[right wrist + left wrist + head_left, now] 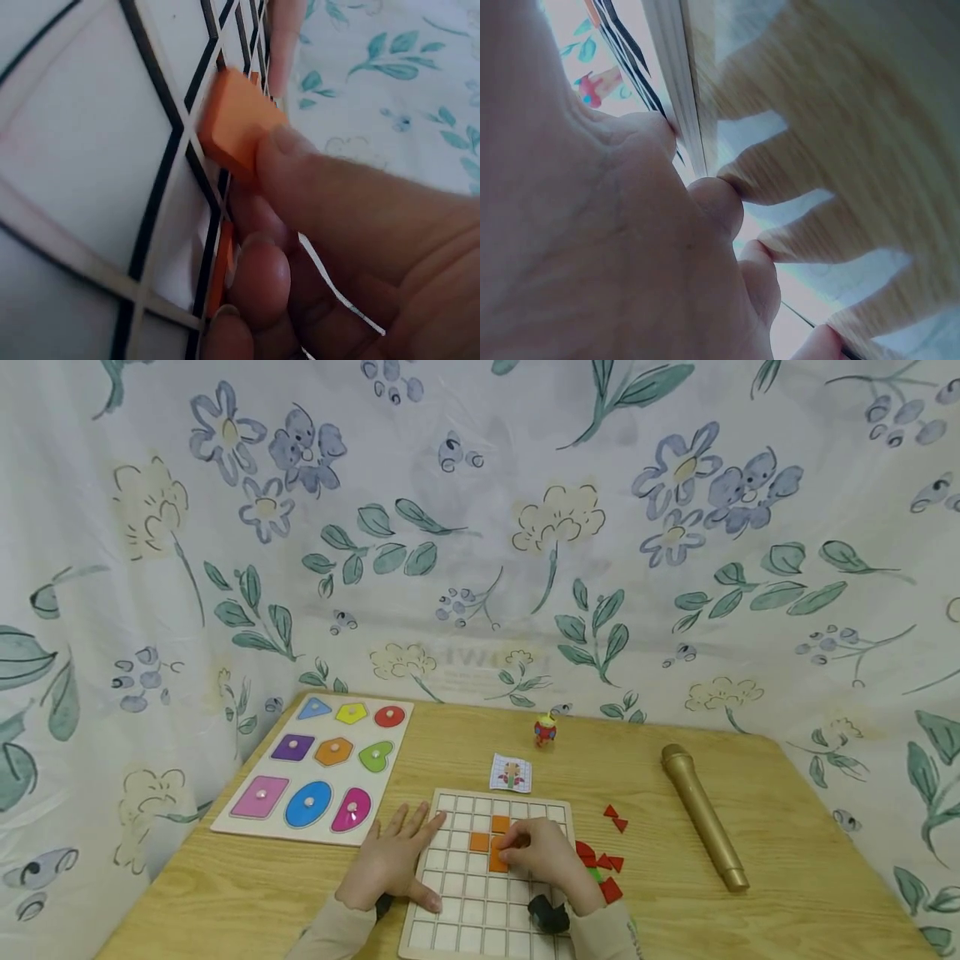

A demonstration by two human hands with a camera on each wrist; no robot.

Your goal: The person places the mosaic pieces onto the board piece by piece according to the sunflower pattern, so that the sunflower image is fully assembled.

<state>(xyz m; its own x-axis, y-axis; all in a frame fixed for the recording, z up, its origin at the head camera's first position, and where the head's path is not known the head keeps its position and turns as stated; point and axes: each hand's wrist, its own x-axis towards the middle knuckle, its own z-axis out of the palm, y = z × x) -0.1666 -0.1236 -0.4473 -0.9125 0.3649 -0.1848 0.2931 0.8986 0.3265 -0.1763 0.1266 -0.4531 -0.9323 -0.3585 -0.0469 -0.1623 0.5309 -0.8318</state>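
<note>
A wooden grid board (471,912) lies on the table, with orange square tiles (479,842) in its upper middle cells. My right hand (546,858) is over the board. Between thumb and fingers it pinches another orange square tile (241,120), which the right wrist view shows tilted against the grid lines. My left hand (392,858) rests with spread fingers across the board's left edge, its thumb on the board. In the left wrist view the left hand (652,232) appears from close up beside the board's side, with its reflection on the shiny table.
Red triangle pieces (611,811) and a red square piece (611,889) lie right of the board. A small pattern card (511,773) and a toy figure (545,729) stand beyond it. A knob shape puzzle (326,806) is at left, a gold microphone (705,817) at right.
</note>
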